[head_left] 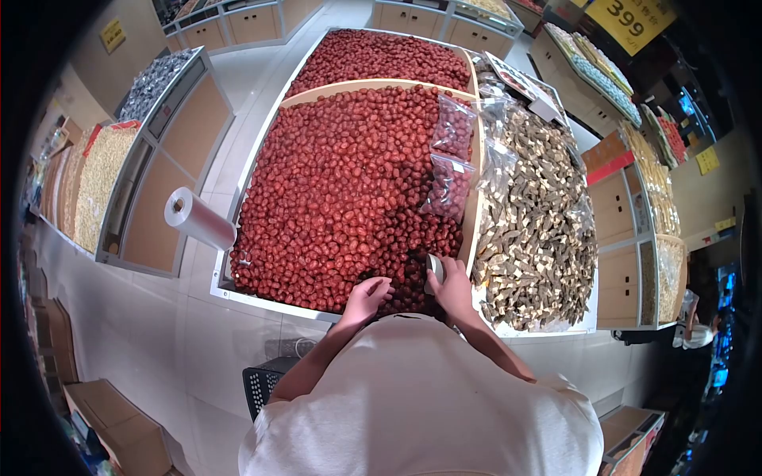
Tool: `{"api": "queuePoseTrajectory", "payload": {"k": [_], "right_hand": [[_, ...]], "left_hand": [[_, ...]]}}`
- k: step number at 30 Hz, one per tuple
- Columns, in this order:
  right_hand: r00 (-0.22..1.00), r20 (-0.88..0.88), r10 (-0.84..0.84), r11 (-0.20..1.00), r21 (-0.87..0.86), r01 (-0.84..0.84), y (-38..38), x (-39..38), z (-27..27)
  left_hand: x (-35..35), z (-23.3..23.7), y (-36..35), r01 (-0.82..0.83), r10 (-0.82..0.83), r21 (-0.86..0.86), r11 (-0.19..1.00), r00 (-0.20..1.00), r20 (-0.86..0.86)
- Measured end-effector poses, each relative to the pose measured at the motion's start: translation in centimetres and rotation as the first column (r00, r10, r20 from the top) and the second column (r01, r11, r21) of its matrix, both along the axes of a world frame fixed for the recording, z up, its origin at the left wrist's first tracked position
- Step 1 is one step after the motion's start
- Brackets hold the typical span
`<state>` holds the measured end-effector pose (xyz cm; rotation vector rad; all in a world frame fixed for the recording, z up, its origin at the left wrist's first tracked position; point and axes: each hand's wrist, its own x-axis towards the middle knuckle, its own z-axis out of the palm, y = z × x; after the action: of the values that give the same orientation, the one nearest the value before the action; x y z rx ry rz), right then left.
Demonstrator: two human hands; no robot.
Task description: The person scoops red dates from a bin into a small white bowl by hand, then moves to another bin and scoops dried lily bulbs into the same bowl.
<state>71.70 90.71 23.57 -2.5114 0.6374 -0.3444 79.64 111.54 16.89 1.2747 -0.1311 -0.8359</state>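
Red dates fill the large bin in front of me, and a shadow falls over its near right part. My left hand rests at the near edge of the dates with its fingers curled together; whether anything is in them is hidden. To its right, my right hand grips a pale, curved-edged scoop-like object low against the dates, close to the bin's right divider. Two clear bags of dates, an upper bag and a lower bag, lie on the pile beyond my right hand.
Right of the divider is a bin of dark-and-pale cut dried pieces with clear plastic bags on it. A plastic bag roll sticks out at the left edge. Behind a curved partition lie more red dates. A black perforated crate stands below left.
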Motion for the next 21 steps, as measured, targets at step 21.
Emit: {"api": "queuePoseTrajectory", "payload": {"k": [21], "right_hand": [[0.992, -0.116, -0.051, 0.98, 0.185, 0.072, 0.2, -1.2, -1.8]], "left_hand": [[-0.1, -0.4, -0.1, 0.021, -0.021, -0.02, 1.0, 1.0, 0.002]]}}
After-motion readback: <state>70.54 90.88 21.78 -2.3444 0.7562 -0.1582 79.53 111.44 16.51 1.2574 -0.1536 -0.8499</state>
